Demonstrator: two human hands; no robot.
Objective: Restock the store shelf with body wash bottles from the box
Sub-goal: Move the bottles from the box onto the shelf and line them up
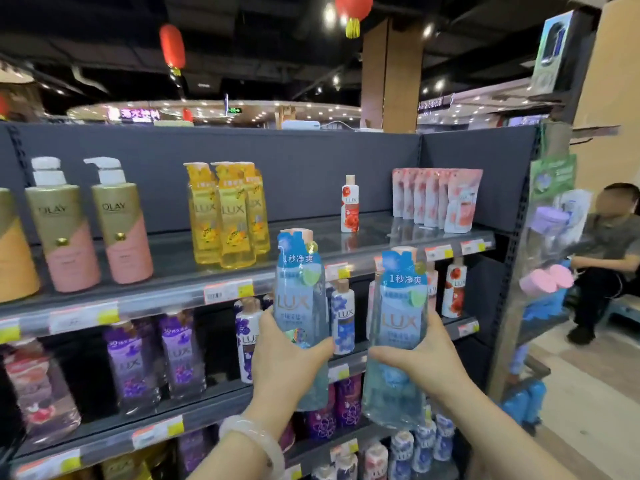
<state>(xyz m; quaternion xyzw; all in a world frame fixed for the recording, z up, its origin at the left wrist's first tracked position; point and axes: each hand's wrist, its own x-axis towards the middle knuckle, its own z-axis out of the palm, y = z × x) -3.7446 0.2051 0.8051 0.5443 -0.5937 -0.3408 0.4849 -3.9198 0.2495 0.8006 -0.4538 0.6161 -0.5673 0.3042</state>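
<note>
I hold two clear blue LUX body wash bottles upright in front of the shelves. My left hand (284, 358) grips the left blue bottle (300, 296) around its middle. My right hand (419, 358) grips the right blue bottle (401, 317) the same way. Both bottle tops reach about the level of the top shelf (304, 251), which has a bare stretch between the yellow LUX bottles (228, 216) and a small red LUX bottle (349, 206). The box is not in view.
Gold-and-pink OLAY pump bottles (93, 223) stand at the top shelf's left, pink refill pouches (436, 199) at its right. Lower shelves hold purple, blue and red LUX bottles. A seated person (606, 258) is at the aisle's right end, beyond hanging goods.
</note>
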